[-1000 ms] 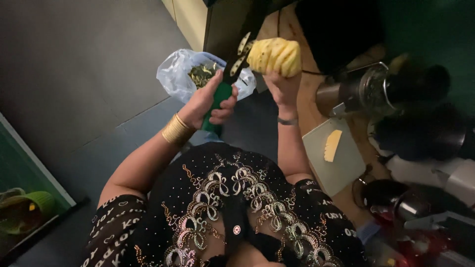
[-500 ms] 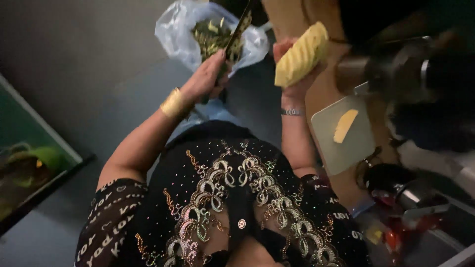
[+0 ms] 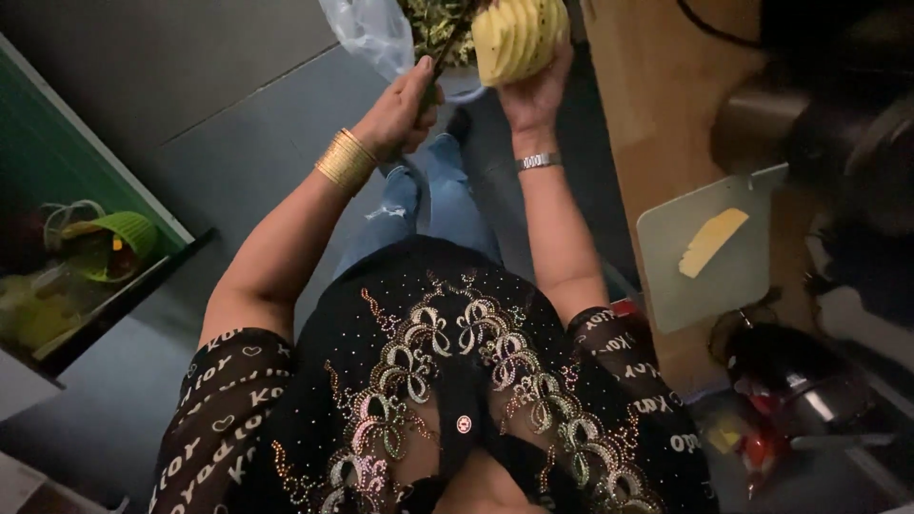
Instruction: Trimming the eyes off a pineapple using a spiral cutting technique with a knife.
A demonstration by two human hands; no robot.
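Grey floor fills most of the view from above, with a wooden counter [image 3: 657, 114] running down the right side. Over the floor, near the top edge, the left hand [image 3: 400, 109] is curled tight around the handle of a knife [image 3: 447, 48], whose dark blade slants up toward the fruit. The right hand [image 3: 535, 90] cups a peeled yellow pineapple [image 3: 519, 33] from below, fingers wrapped around its lower end, so the fruit sits just beside the blade (whether the edge actually touches the flesh cannot be told in this dim light). Behind both hands lies a clear plastic bag [image 3: 367, 29] holding green and yellow peelings. A gold bangle [image 3: 345, 160] circles the left wrist and a silver bracelet [image 3: 538, 162] the right. On the counter rests a pale cutting board [image 3: 709, 286] with a yellow slice [image 3: 709, 240] of fruit on it, well apart from the hands. At far left, a green basket [image 3: 119, 238] sits on a low shelf.
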